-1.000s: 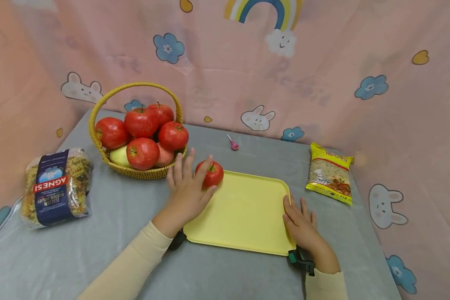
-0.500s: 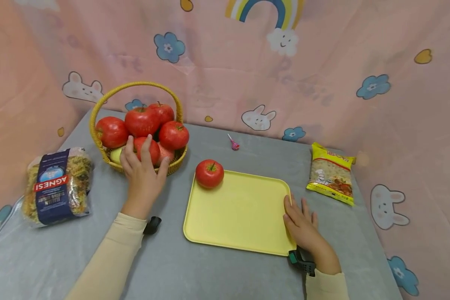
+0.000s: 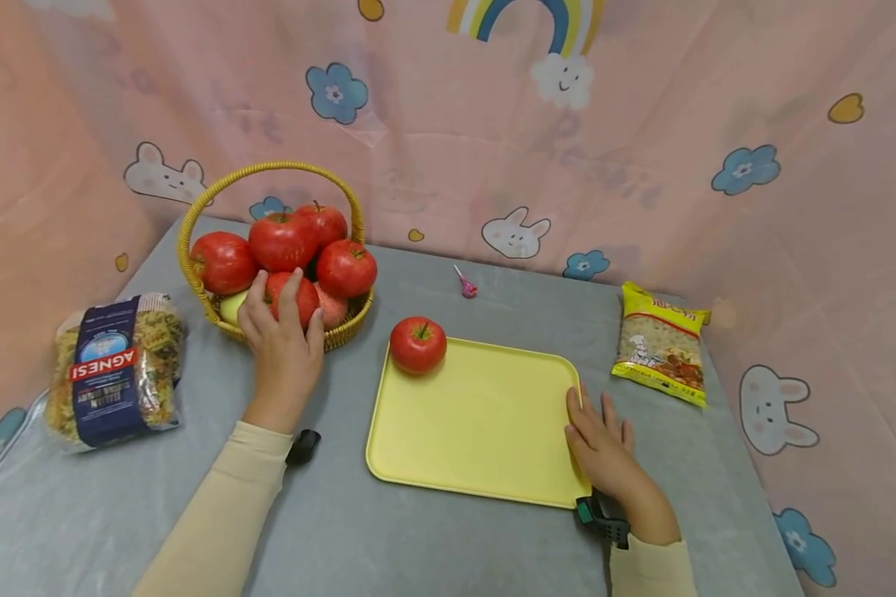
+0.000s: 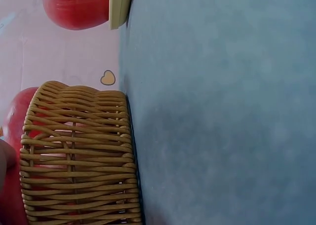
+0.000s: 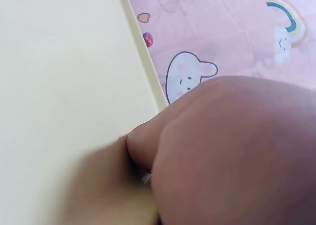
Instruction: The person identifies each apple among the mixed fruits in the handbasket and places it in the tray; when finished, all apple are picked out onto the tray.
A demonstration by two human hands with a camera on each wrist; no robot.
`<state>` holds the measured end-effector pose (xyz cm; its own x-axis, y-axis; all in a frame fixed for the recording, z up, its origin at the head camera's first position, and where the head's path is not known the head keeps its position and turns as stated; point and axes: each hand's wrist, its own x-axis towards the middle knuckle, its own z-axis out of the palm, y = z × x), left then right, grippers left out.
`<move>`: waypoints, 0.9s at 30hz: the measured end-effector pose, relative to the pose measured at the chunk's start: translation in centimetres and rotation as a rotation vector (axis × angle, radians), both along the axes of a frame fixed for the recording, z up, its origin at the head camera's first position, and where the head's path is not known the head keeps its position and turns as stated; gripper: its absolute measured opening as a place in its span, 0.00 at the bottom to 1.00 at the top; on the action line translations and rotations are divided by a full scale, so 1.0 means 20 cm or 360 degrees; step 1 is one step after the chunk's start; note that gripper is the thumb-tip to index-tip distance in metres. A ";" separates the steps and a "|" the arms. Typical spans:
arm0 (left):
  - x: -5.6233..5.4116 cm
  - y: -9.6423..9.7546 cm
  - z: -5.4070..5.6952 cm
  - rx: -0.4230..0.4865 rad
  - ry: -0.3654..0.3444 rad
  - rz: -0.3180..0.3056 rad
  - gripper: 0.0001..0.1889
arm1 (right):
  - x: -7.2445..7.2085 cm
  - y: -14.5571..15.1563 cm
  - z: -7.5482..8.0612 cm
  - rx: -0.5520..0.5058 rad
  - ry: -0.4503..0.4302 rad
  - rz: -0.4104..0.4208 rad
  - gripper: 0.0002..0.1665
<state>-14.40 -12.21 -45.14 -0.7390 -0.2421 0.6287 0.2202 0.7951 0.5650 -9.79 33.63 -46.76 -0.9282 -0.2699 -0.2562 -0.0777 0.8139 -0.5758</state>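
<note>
My left hand point(image 3: 284, 356) reaches over the front of a yellow wicker basket point(image 3: 353, 327) and grips a red apple point(image 3: 306, 300) there, fingers on top and thumb at its right side. In the left wrist view only a fingertip shows against the red fruit, beside the woven wall point(image 4: 81, 156). My right hand point(image 3: 605, 452) rests at the right edge of a yellow tray point(image 3: 485, 423), its fingers fairly straight. In the right wrist view the thumb point(image 5: 143, 146) touches the tray's rim. Another red apple point(image 3: 418, 345) sits in the tray's far left corner.
Several more red apples point(image 3: 282, 242) and a pale green fruit point(image 3: 231, 307) fill the basket. A bag of pasta point(image 3: 115, 373) lies at left, a yellow food packet point(image 3: 660, 344) at right. Behind the tray lies a lollipop point(image 3: 467, 287). A pink printed cloth hangs behind the grey table.
My left hand has moved left from beside the apple on the tray to the basket, where its fingers have closed round an apple. The right hand has stayed at the tray's edge.
</note>
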 end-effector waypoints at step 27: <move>0.03 0.86 0.13 -0.0922 -0.0325 -0.0754 0.28 | 0.01 -0.01 0.01 -0.0024 0.0013 -0.0014 0.38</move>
<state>-13.84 4.99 -42.62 -0.7965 0.4547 0.3985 0.5467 0.8231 0.1537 -9.63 33.52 -46.55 -0.9325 -0.2657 -0.2448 -0.0755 0.8059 -0.5872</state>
